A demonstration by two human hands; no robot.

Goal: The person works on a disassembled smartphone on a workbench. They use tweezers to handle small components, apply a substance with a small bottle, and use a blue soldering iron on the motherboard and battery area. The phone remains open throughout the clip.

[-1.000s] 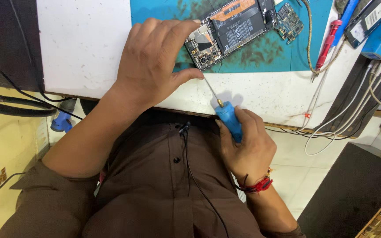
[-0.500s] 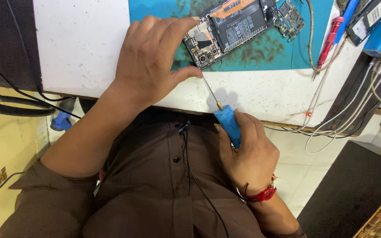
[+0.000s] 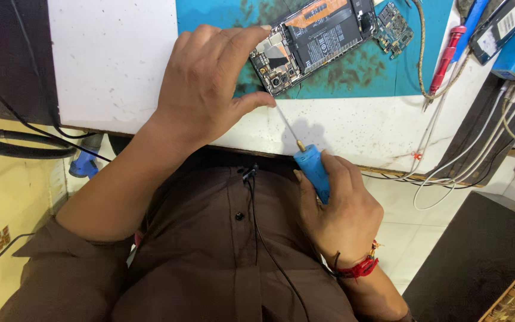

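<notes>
Screwdriver (image 3: 305, 152), blue-handled, sits gripped in our right hand (image 3: 341, 214), tip at the opened phone (image 3: 311, 39) our left hand (image 3: 210, 89) pinches on the table (image 3: 108, 65).

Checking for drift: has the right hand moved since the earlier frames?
Yes, slightly. The right hand, gripping the blue screwdriver, has slid back from the white table front edge toward the body; the left hand steadies the phone.

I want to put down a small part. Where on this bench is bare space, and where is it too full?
The white bench top left of the left hand is bare up to the teal mat. A narrower white strip runs below the mat. It is crowded on the mat around the opened phone, and at right by the red tool and white cables.
</notes>
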